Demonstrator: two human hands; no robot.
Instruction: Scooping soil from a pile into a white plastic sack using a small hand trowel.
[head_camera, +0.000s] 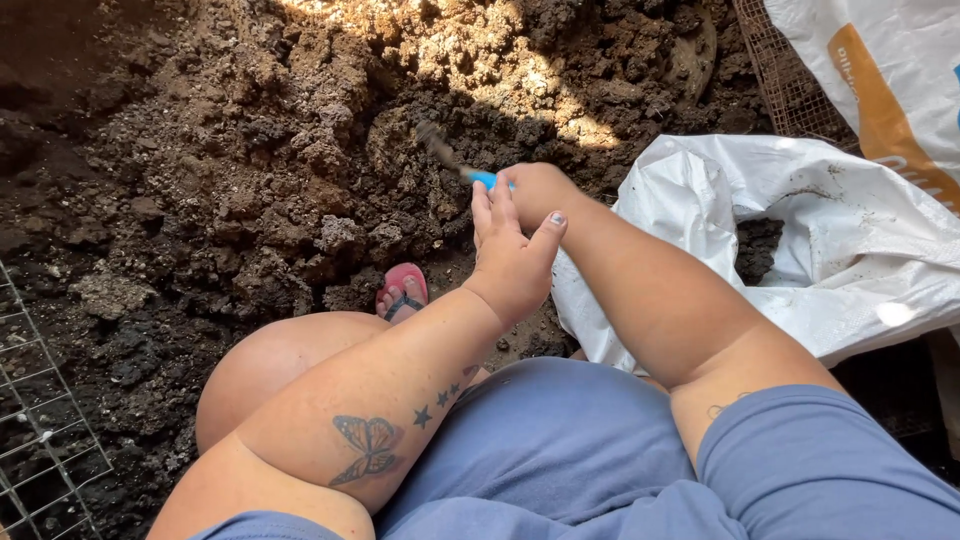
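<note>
1. A small hand tool with a blue handle (484, 179) digs into a heap of dark, clumpy soil (300, 150), its blurred metal end (436, 140) buried among the clods ahead of the person's knee.
2. The right hand (535, 187) is closed around the blue handle; the left hand (512, 250) hovers just beside it, fingers loosely spread, holding nothing.
3. Judged from the frame, the stroke would go best with short, shallow pulls toward the body, the wrist kept firm and the free hand steadying loose clods, well away from the metal end.
4. One foot in a pink flip-flop (402, 290) rests on the soil below the hands.
5. A white woven sack (800, 250) lies open to the right, a little soil inside; a second white sack with an orange band (890, 80) sits behind it.
6. The count: one tool, two hands, one sandalled foot in view, two sacks, and two pieces of wire mesh, one at lower left (40, 430), one at upper right (785, 80).
</note>
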